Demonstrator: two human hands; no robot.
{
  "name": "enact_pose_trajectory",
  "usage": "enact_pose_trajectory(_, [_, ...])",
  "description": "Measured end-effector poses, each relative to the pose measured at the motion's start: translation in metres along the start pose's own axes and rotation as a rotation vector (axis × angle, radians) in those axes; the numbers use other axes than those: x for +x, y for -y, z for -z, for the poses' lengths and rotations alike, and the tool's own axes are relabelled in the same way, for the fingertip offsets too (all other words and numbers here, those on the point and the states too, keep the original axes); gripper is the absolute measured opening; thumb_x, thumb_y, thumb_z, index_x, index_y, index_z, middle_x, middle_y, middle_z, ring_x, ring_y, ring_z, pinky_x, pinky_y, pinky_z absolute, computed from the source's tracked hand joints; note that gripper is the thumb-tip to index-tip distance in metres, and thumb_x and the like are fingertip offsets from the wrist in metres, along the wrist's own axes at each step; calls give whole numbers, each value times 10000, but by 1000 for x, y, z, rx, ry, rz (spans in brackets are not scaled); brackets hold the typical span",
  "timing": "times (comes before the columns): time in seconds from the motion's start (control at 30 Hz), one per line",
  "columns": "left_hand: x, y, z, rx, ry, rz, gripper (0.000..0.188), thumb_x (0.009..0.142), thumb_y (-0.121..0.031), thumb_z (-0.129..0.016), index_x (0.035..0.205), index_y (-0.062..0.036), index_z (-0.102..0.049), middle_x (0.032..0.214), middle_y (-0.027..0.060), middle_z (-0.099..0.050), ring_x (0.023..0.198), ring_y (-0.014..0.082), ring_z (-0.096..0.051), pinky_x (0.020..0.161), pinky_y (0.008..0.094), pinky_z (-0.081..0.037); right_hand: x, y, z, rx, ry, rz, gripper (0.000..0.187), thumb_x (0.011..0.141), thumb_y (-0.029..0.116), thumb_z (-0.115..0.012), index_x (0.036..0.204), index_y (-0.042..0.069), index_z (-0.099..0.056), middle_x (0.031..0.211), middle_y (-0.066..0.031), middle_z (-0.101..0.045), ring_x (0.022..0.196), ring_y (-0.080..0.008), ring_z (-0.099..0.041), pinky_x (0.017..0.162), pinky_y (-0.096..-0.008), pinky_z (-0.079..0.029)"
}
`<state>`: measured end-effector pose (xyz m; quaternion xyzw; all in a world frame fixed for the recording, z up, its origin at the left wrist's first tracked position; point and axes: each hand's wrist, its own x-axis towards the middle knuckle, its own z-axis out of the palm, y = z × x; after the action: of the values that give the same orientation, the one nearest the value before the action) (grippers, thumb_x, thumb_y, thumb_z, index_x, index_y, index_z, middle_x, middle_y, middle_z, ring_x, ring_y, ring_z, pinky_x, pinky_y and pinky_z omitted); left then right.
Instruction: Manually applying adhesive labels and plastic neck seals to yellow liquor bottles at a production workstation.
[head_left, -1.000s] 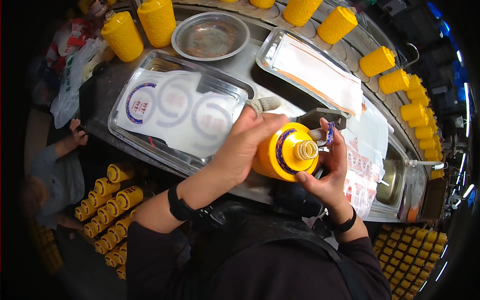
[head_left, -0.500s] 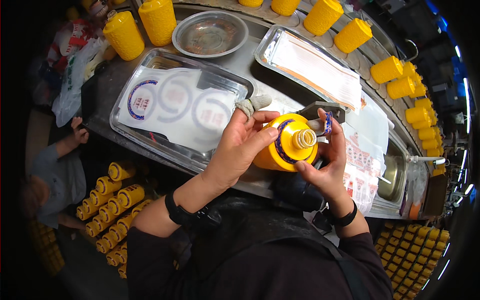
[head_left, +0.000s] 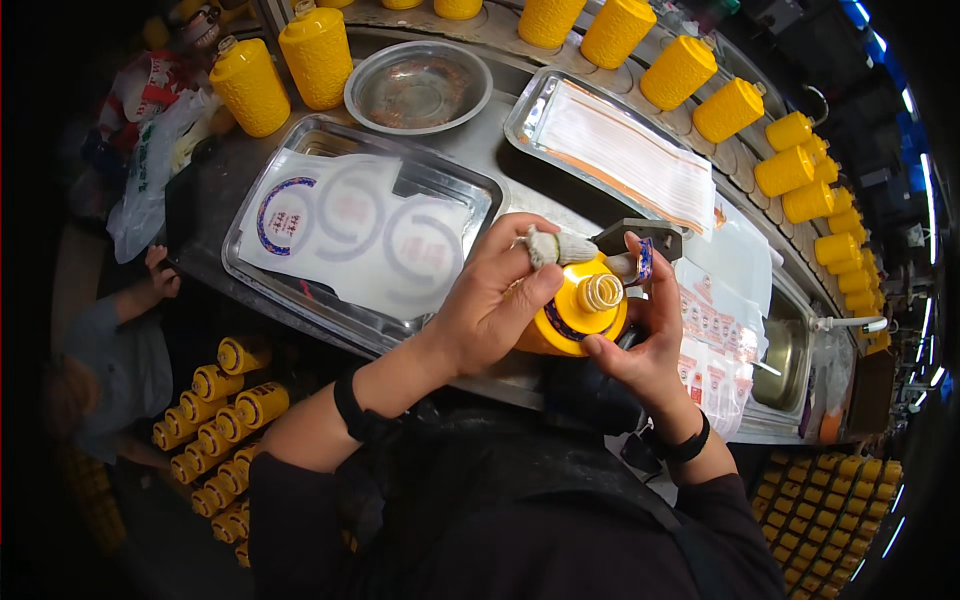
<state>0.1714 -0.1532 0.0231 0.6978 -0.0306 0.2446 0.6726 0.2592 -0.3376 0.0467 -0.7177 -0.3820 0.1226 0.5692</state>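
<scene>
Between my two hands a yellow bottle (head_left: pixel 572 322) is tilted, its bare threaded glass neck pointing up and toward me. A dark blue patterned band (head_left: pixel 560 322) curves round its shoulder. My left hand (head_left: pixel 490 305) grips the bottle from the left, the thumb on the shoulder and a white cloth finger cover (head_left: pixel 560 248) lying over the far side. My right hand (head_left: pixel 650 335) holds it from the right, thumb near the shoulder edge. A blue patterned piece (head_left: pixel 645 258) shows at the right fingers; whether it joins the band is hidden.
A steel tray (head_left: pixel 232 243) at left holds white sheets with curved prints (head_left: pixel 350 215). Behind stand a steel basin (head_left: pixel 420 125) and a tray of printed strips (head_left: pixel 620 140). Yellow bottles (head_left: pixel 678 72) line a curved conveyor. At left, a person's hand (head_left: pixel 162 272) shows near racked bottles (head_left: pixel 262 400).
My left index finger with the white cover has swung from beyond the bottle down onto its far shoulder. The bottle has shifted slightly left and down in view, still in both hands.
</scene>
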Motion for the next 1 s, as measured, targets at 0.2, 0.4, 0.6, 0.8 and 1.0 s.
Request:
enact_pose_trajectory(0.2, [8,2,8,129,82,-101,303,949,-244,-521,1016,29,-636,1225,156,-465,1105,258,-502,964,344,-372,-3,2,-2,6,-31,-5,905,656,195,-813,1393,-21,-334,1339,-119,-422,1128,-157,-532,741,-209,-528])
enact_pose_trajectory(0.4, [-41,-13,7,247,-40,-68,352,913,-286,-564,1021,35,-663,1264,183,-447,1196,339,-433,1021,401,-334,-2,-1,-5,80,-49,-1,888,663,204,-814,1386,-13,-347,1280,-111,-442,1037,-143,-582,723,-207,-534])
enact_pose_trajectory(0.6, [-62,-20,3,698,-1,-281,297,838,-332,-646,735,-56,-683,1302,133,-446,1235,375,-406,1037,579,-256,-5,4,-2,165,-51,-61,870,676,188,-805,1397,20,-347,1271,-98,-455,926,-104,-601,677,-183,-517])
enact_pose_trajectory(0.8, [-62,-35,-15,1012,4,-373,226,780,-331,-694,751,-108,-716,1348,109,-422,1312,360,-334,1085,581,-135,-10,9,5,303,1,-146,745,785,116,-717,1419,21,-337,1261,-64,-471,726,-10,-523,603,-150,-436])
enact_pose_trajectory(1.0, [-53,-38,-43,1019,-66,-391,186,757,-311,-722,806,-132,-722,1362,97,-408,1332,338,-291,1101,551,-107,-7,3,7,359,-57,-40,693,840,22,-615,1446,-13,-282,1511,-129,-282,1078,-75,-516,750,-165,-472])
